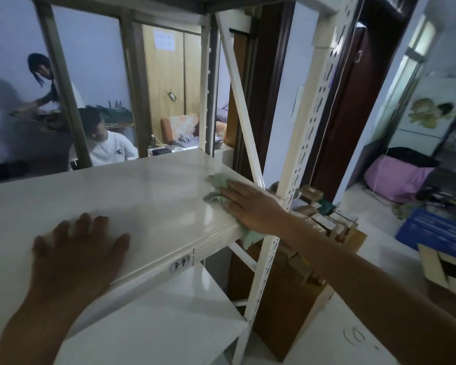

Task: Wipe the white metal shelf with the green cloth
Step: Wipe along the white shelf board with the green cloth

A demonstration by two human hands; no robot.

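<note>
Head view showed my left hand (77, 248) lying flat, fingers spread and holding nothing, on the near part of the white metal shelf (148, 191). To its right, my right hand (250, 206) pressed straight-fingered on the green cloth (216, 192), bunched under my palm at the shelf's right edge, one corner hanging over the front lip. I judged the wiping midway; the board between my hands and beyond my left hand still seemed to need passes, though no dirt showed.

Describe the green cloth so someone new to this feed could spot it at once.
Find the white metal shelf filling the middle of the view and follow its top board to the right end. There the right hand presses flat on the green cloth, crumpled and pale green, one corner hanging over the front edge.
</note>
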